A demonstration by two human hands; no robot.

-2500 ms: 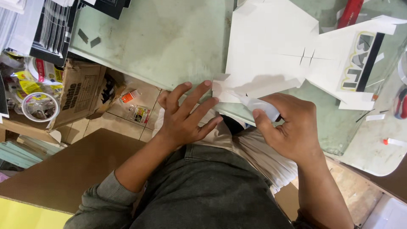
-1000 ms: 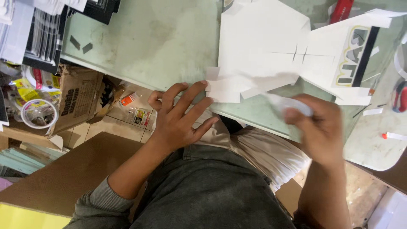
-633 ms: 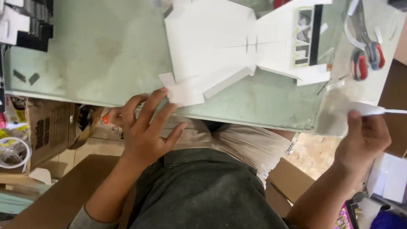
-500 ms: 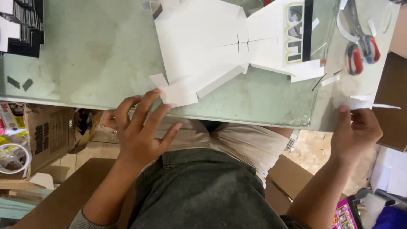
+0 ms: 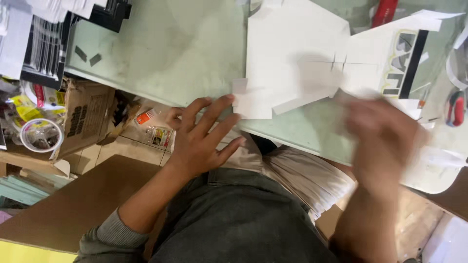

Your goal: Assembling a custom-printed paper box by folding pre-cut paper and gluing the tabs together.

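Head view, looking down. Nearest: the person's lap in grey-green cloth, with a pale pleated cloth bunched between the two forearms. Left hand [image 5: 202,139] lies open, fingers spread and flat, palm down at the near edge of the counter [image 5: 161,53]; its fingertips reach just short of a small square tab that juts from the white cut card sheet [image 5: 292,53], close to it, contact not certain. It holds nothing. Right hand [image 5: 385,139] is badly motion-blurred, over the counter edge just below the printed part of the sheet; whether it is open, closed or gripping anything cannot be told from this frame. The card sheet lies flat on the pale green counter beyond both hands, between them and slightly farther out; it has angled flaps along its near side and short cut slits near its middle, and a panel with black and grey print [image 5: 407,63] beyond the right hand. Outward of the right hand, at the frame edge, red-handled scissors [image 5: 456,107] lie on the counter. Outward of the left hand, below counter level, stands a brown cardboard box [image 5: 83,119], and past it a clear round plastic tub [image 5: 41,134]. Beyond the left hand, at the far counter corner, a dark rack holds white papers [image 5: 46,41].
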